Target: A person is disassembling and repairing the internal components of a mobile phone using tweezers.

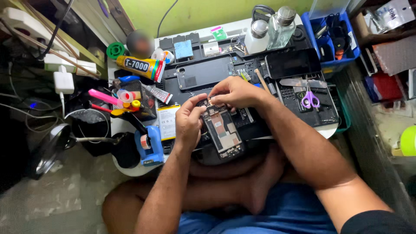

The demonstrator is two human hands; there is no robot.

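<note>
An opened phone [222,132] with its back off is lying on the near edge of the work table [130,167], right in front of the person. Its inside parts are showing. The left hand [189,123] is curling around the phone's left side and holding it steady, with the thumb pressing near the top. The right hand [236,92] is bending over the top end of the phone, and its fingertips [213,98] are pinching together on something very small there. I cannot tell what the little thing is.

Just behind the phone, a black back cover [203,73] is lying flat. A second phone [292,63] with a dark screen is resting to the right of it. Purple scissors [309,97] are lying on the black mat [320,115]. On the left, a yellow glue tube [139,67] is lying on its side above a small mesh basket [143,102] of pens and little tubes. A flat battery [166,122] is sitting beside the left hand. Two clear bottles [271,31] are standing at the back.

I think the tiny part could slip from the fingers and get lost among all these things. The phone is hanging a bit over the table edge, so a hard push could tip it onto the person's lap.
</note>
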